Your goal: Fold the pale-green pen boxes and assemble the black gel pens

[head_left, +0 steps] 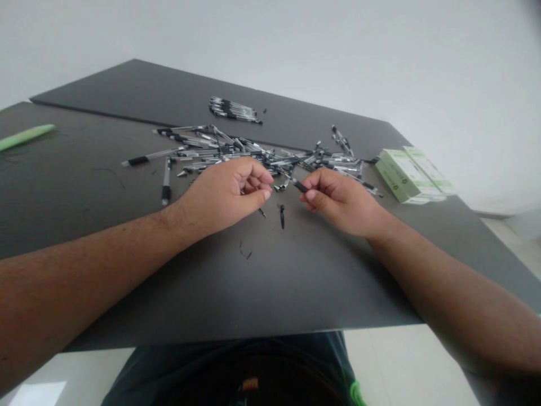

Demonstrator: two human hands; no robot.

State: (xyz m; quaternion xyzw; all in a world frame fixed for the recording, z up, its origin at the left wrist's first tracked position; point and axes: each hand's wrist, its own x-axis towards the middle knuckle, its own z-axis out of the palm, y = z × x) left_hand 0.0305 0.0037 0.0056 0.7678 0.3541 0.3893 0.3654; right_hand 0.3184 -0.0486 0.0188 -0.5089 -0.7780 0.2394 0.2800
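In my right hand, the thumb and fingers pinch a pen by its black grip, its thin end pointing up and left toward the pile. My left hand hovers at the near side of the pile, fingers loosely curled, with a gap between thumb and forefinger. A thin pointed pen part shows below the left thumb; whether the hand touches it is hidden. Between the hands lies a small black cap with a clip. Beyond them spreads a loose pile of clear pens with black grips.
A neat row of pens lies on the far table section. Green and white boxes stand at the right. A light green long object is at the left. One pen lies apart beside my left forearm. Dark scraps are near the front.
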